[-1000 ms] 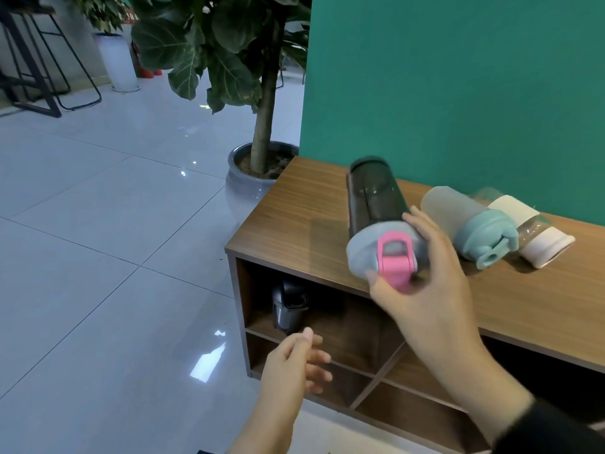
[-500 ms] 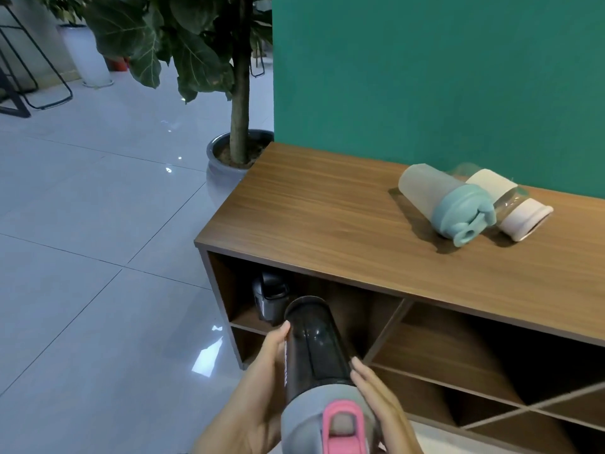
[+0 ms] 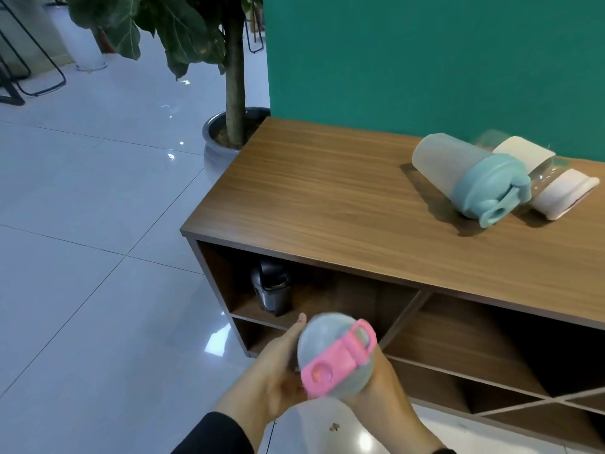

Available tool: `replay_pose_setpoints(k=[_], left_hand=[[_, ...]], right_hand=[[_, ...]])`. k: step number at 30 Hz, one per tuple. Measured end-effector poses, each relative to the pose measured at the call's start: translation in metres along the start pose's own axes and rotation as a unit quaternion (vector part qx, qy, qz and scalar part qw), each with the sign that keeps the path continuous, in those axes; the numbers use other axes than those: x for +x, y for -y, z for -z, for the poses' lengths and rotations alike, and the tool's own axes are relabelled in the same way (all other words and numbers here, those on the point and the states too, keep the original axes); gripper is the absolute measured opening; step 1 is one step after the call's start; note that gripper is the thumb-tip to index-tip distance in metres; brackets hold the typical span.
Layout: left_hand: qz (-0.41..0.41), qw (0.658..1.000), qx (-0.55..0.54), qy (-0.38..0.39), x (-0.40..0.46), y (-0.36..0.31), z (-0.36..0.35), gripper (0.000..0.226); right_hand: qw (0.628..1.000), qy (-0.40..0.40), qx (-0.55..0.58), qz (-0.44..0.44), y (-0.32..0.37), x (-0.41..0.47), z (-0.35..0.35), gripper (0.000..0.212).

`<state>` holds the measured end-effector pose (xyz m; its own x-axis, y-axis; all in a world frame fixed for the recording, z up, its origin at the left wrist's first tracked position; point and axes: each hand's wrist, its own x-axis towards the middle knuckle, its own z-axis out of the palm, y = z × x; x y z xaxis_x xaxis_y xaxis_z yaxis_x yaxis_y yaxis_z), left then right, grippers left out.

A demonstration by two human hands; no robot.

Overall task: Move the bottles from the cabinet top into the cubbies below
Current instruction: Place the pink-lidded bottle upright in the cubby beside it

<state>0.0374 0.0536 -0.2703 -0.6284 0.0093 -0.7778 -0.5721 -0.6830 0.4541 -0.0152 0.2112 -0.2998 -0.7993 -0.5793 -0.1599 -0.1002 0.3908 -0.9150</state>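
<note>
Both of my hands hold a dark bottle with a grey lid and pink flip cap (image 3: 337,358), lid end toward me, in front of the upper left cubby (image 3: 327,299). My left hand (image 3: 278,371) grips its left side and my right hand (image 3: 389,394) its right side; the dark body is hidden behind the lid. A frosted bottle with a teal lid (image 3: 471,178) lies on its side on the wooden cabinet top (image 3: 311,198). Touching it on the right lies a clear bottle with a cream sleeve and pale cap (image 3: 543,178). A dark grey bottle (image 3: 271,290) stands at the cubby's left.
A green wall (image 3: 425,60) rises behind the cabinet. A potted tree in a grey pot (image 3: 232,126) stands at the cabinet's left end. Diagonal dividers (image 3: 491,388) split the cubbies on the right. Glossy white floor tiles (image 3: 82,224) lie to the left, with black metal stool legs (image 3: 29,70) far back.
The pink-capped bottle came off the cabinet top in my right hand and went down in front of the cubbies. My left hand joined the grip, and the bottle has turned lid end toward me.
</note>
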Motion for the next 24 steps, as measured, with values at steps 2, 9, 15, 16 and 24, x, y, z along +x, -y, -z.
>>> replay_pose_setpoints(k=[2, 9, 15, 16, 24], left_hand=[[-0.044, 0.997, 0.061, -0.032, 0.013, -0.002, 0.001, 0.05], [-0.135, 0.98, 0.118, -0.084, 0.035, -0.01, -0.002, 0.038], [-0.162, 0.97, 0.167, -0.073, 0.052, -0.013, -0.012, 0.053], [-0.167, 0.968, 0.175, -0.074, 0.053, -0.015, -0.014, 0.055], [-0.182, 0.967, 0.17, -0.059, 0.065, -0.017, -0.02, 0.056]], right_hand=[[0.998, -0.056, 0.012, -0.03, -0.002, 0.012, -0.006, 0.06], [0.981, -0.177, -0.023, -0.07, -0.024, 0.063, -0.023, 0.062], [0.976, -0.208, -0.004, -0.072, -0.035, 0.082, -0.025, 0.063], [0.975, -0.205, 0.005, -0.083, -0.034, 0.085, -0.023, 0.063], [0.967, -0.205, 0.054, -0.138, -0.038, 0.101, -0.02, 0.072]])
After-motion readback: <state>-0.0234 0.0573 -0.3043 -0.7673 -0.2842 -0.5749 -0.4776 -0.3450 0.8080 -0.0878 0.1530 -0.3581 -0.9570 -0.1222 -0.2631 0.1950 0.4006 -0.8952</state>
